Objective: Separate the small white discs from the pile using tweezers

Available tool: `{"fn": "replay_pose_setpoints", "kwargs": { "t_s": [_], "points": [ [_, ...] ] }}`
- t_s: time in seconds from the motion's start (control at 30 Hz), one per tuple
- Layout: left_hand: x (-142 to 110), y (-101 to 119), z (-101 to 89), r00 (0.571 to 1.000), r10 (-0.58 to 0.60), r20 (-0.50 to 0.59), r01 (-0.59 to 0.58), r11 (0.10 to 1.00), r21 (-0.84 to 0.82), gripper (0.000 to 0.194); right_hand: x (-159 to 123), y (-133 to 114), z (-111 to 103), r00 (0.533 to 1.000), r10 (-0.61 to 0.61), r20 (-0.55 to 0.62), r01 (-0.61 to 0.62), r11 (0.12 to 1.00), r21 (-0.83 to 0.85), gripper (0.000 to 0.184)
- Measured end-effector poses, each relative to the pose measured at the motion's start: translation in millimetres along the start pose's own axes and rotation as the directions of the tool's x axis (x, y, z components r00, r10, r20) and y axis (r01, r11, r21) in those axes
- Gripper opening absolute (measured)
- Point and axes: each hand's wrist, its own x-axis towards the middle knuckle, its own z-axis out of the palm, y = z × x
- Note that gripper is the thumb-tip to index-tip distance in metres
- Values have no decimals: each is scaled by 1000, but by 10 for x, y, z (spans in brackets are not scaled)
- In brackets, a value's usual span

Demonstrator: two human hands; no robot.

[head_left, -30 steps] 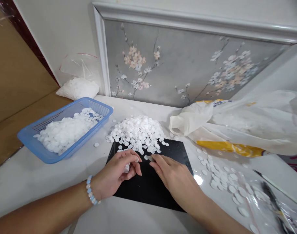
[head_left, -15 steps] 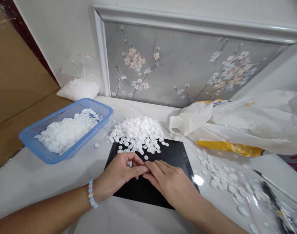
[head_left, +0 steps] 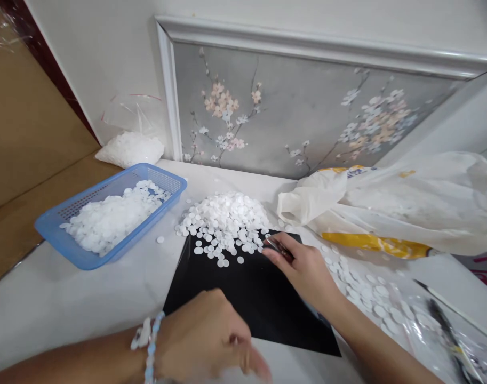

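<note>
My right hand (head_left: 301,266) is closed on a slim metal tool that looks like tweezers (head_left: 279,246). The tips are at the right edge of a pile of small white round discs (head_left: 227,216), with a disc at or just by them. The pile lies partly on a black sheet (head_left: 243,298) and partly on the white table behind it. Lower down, my left hand (head_left: 211,336), with a beaded bracelet at the wrist, hovers over the sheet's near edge. Its fingers point down and are smeared by motion; whether they hold anything is hidden.
A blue basket (head_left: 85,262) with more white discs stands at left, a clear bag of white pieces (head_left: 133,149) behind it. A large white plastic bag (head_left: 387,213) lies at right, near scattered discs (head_left: 363,290) and a black pen-like tool (head_left: 447,325). A framed flower picture (head_left: 283,106) leans behind.
My hands were together over the sheet and have parted. The right moved up and rightward to the pile with the tweezers; the left came down towards me.
</note>
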Motion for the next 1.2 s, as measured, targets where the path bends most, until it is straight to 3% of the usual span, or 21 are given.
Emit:
{"fn": "replay_pose_setpoints", "kwargs": {
  "t_s": [0.03,0.1,0.2,0.4,0.5,0.57,0.67,0.8,0.93,1.03,1.2],
  "points": [
    [-30,42,27,995,79,60,-86,988,126,20,2,2,31,999,6,32,-6,1000,8,28],
    [-64,91,65,976,179,124,-211,921,329,29,-7,-17,108,995,-21,95,20,1000,16,28],
    [-64,81,88,976,188,111,-218,873,436,20,-30,-64,212,985,-62,161,55,997,45,26],
    [-31,28,94,995,96,0,-92,951,294,8,-33,-125,260,985,-25,168,15,998,63,22],
    [12,-26,46,990,48,-135,-13,968,251,41,6,-185,251,981,31,191,-44,997,64,23],
    [60,-111,-11,954,-5,-301,83,965,248,34,44,-249,250,971,57,233,-73,996,59,20],
    [130,-276,-117,856,-58,-514,240,925,294,18,86,-361,242,946,96,310,-133,986,98,14],
    [161,-416,-220,821,-109,-561,387,828,406,27,65,-475,187,894,74,442,-217,934,283,10],
    [162,-436,-238,841,-122,-527,390,812,435,18,22,-477,115,859,94,503,-302,887,350,13],
    [174,-434,-241,853,-121,-508,363,837,410,14,41,-390,95,880,90,467,-278,894,352,17],
    [190,-428,-266,856,-155,-494,368,853,369,14,138,-198,99,954,96,285,-194,922,336,28]
  ]
}}
